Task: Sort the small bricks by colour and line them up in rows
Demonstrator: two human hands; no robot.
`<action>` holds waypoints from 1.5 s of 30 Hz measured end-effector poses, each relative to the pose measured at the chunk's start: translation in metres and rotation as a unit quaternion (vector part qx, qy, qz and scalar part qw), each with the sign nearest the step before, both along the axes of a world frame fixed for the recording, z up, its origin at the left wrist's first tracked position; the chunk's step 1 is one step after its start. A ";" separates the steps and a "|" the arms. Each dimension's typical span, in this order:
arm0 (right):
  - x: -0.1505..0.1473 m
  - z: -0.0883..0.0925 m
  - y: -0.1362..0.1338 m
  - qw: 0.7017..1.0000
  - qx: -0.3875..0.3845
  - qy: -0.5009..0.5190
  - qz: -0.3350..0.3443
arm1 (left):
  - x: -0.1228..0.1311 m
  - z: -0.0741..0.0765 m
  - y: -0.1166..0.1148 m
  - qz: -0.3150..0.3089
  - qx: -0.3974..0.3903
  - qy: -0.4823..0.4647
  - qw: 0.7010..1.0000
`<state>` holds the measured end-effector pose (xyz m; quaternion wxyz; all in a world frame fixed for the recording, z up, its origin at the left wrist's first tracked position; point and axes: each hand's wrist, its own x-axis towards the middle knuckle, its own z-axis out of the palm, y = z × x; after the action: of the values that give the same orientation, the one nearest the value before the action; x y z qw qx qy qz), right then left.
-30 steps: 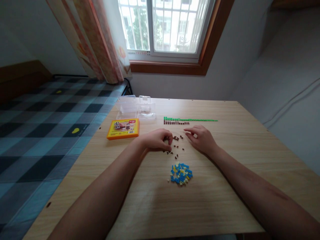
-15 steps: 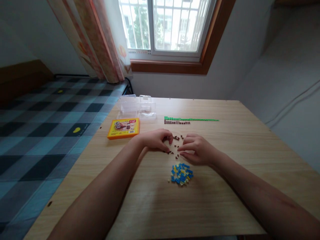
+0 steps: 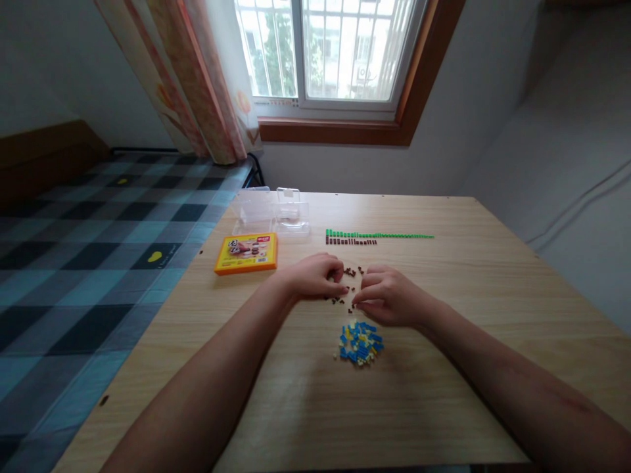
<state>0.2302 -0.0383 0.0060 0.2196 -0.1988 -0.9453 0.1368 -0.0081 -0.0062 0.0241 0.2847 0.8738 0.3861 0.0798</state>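
Note:
Small brown building bricks [image 3: 350,272] lie loosely scattered on the wooden table between my two hands. My left hand [image 3: 319,276] rests palm down at their left, fingers bent and the thumb stretched out apart from them over the bricks. On the other side, the thumb and index tips of my right hand [image 3: 387,295] come together at a brown brick; whether they grip one is too small to tell. Nearer to me lies a heap of blue, yellow and cream bricks [image 3: 361,343]. Beyond the hands run a row of green bricks [image 3: 379,235] and a shorter row of brown bricks [image 3: 351,242].
A yellow and orange box [image 3: 246,253] lies left of my left hand. Behind it stand clear plastic cases [image 3: 292,218], their lids raised. The table [image 3: 444,407] reaches toward a window wall, and a bed with a checked cover [image 3: 98,263] adjoins its left side.
My left thumb has shifted right and away from me, over the middle of the scattered brown bricks. The index tip of my right hand has come down closer to its thumb.

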 end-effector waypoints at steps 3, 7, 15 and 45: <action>0.004 -0.001 0.004 1.000 0.017 0.009 -0.012 | 0.000 -0.002 -0.001 0.015 0.011 0.003 1.000; 0.017 -0.005 0.019 0.991 0.073 0.061 -0.094 | 0.000 -0.002 -0.001 0.012 0.029 0.009 0.999; 0.028 -0.015 0.034 0.972 0.068 0.123 -0.186 | 0.007 0.005 -0.015 0.014 0.084 0.054 0.995; 0.020 -0.021 0.039 0.959 0.058 0.190 -0.202 | -0.007 -0.010 -0.009 0.014 0.231 0.124 0.965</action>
<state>0.2500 0.0008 -0.0150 0.4296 -0.3425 -0.8326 0.0703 -0.0155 -0.0153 0.0138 0.0238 0.9134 0.4016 0.0624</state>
